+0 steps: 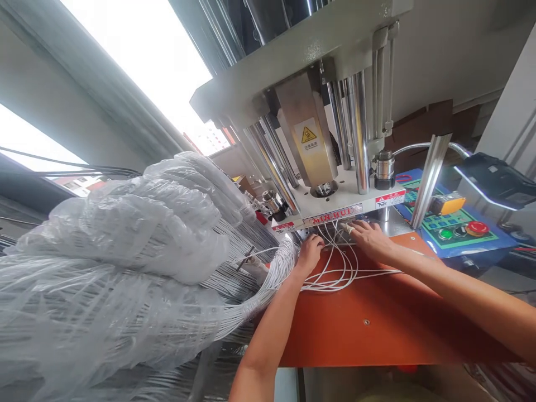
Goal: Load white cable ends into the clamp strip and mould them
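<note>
My left hand (pixel 310 251) is at the front of the press, its fingers curled together by the lower mould under the white plate (pixel 330 209). Whatever those fingers grip is hidden. Thin white cables (pixel 341 276) run out from under the plate between my hands and loop over the orange table (pixel 355 329). To the right, my right hand (pixel 371 239) reaches in with its fingers stretched forward over the mould area; a pale covering wraps one fingertip. Left of my left wrist, a thick bundle of white cable ends (pixel 282 265) bends upward.
Plastic-wrapped cable bundles (pixel 125 240) pile up at the left. Above my hands is a metal nozzle housing (pixel 307 134) with a heat warning, between steel columns. A blue control panel (pixel 456 223) with a red button (pixel 477 228) and a lamp (pixel 498 178) stand at the right.
</note>
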Available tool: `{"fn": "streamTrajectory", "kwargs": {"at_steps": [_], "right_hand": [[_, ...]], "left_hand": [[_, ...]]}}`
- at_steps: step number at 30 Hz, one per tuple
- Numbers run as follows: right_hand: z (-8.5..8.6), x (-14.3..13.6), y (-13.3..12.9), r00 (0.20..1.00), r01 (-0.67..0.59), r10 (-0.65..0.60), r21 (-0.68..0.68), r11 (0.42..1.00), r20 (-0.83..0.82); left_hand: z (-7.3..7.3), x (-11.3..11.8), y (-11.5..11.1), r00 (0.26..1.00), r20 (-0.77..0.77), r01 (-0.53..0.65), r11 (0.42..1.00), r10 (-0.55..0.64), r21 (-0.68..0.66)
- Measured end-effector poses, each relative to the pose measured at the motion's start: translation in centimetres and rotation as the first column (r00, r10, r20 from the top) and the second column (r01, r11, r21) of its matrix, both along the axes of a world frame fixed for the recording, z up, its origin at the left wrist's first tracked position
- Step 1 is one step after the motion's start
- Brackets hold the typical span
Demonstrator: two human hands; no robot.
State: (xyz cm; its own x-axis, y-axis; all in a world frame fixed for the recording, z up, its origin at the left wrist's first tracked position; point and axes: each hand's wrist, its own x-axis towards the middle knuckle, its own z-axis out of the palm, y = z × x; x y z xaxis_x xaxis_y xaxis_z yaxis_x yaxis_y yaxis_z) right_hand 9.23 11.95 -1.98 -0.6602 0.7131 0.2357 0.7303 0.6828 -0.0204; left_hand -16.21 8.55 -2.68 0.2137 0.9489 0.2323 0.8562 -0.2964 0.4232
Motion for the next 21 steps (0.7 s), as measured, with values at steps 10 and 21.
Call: {"fn": "streamTrajectory", "kwargs": {"at_steps": [10, 21], "right_hand": [[0.1, -1.4, 0.7, 0.988, -0.105, 0.113, -0.076, 0.992, 0.105], [-0.9, 5.9, -4.8, 0.988, -0.134, 0.119, -0.158, 0.978, -0.1]], "left_hand": [[2.2, 2.7, -3.3, 0.999, 0.031, 0.003, 0.997, -0.005, 0.082], [1.3, 8.1, -9.8, 0.828, -0.483, 0.343, 0.939, -0.286, 0.031]]}}
